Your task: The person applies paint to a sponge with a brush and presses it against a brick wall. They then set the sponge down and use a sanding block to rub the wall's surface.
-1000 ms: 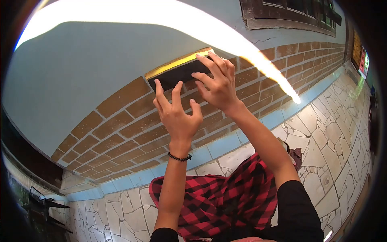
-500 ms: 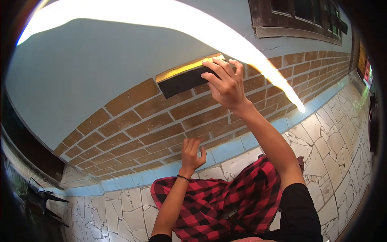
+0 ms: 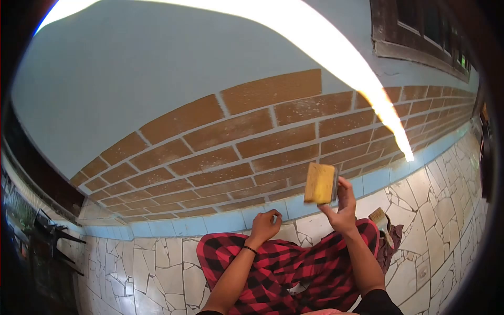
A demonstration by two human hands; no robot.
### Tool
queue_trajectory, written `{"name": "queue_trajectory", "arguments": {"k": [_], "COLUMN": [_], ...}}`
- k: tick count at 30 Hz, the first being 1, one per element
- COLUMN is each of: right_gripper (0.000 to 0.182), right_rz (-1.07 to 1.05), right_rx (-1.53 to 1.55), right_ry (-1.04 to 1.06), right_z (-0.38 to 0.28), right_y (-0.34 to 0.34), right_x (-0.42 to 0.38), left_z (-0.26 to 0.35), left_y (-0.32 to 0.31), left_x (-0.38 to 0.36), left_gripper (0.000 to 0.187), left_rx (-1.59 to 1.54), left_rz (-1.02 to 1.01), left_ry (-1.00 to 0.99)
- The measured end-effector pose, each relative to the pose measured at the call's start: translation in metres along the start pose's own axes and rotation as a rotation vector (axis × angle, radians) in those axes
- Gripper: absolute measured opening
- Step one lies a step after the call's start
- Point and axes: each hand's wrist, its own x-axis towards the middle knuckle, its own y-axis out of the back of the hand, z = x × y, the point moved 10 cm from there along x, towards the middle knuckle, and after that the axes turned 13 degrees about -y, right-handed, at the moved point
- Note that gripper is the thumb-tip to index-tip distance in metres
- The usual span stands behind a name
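Observation:
My right hand point(image 3: 344, 210) grips a sponge block point(image 3: 321, 184) by its dark backing, its yellow, brown-stained face turned partly toward me. The block is held in front of the low wall, apart from it. Behind it, the pale blue wall point(image 3: 157, 68) carries rows of brown painted brick shapes with light lines between them. A solid brown brick shape point(image 3: 270, 90) stands alone at the top of the rows. My left hand point(image 3: 266, 226), with a dark band on the wrist, is loosely curled near my left knee; nothing shows in it.
Light blue tiles point(image 3: 189, 227) edge the wall's foot above a cracked-stone floor point(image 3: 425, 226). By my right knee lie a brown cloth point(image 3: 391, 249) and what looks like a brush point(image 3: 379, 215). A dark chair point(image 3: 50, 236) stands at left; a wooden window point(image 3: 420, 37) is upper right.
My right hand has brought the sponge block off the wall, down toward me. A brown brick shape now shows where it was pressed. My left hand has lowered toward my knee.

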Motion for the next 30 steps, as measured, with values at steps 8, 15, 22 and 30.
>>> {"name": "queue_trajectory", "arguments": {"k": [8,15,22,30], "right_gripper": [0.07,0.077,0.076,0.066], "right_rz": [-0.517,-0.256,-0.024,0.114], "right_rx": [0.533,0.672,0.562,0.514], "right_ry": [-0.625,-0.596,-0.557,-0.64], "right_z": [0.054,0.061,0.07,0.083], "right_y": [-0.025,0.008,0.034,0.049], "right_x": [-0.038,-0.033,-0.026,-0.031], "left_z": [0.003,-0.013,0.005,0.006], "left_y": [-0.077,-0.112,-0.094,-0.09], "left_x": [-0.013,-0.024,-0.006,-0.006], "left_gripper": [0.041,0.044,0.025,0.032], "left_rx": [0.151,0.054,-0.041,-0.013], "left_rz": [-0.536,-0.606,-0.433,-0.412], "left_ry": [-0.065,-0.023,-0.072,-0.026]}}
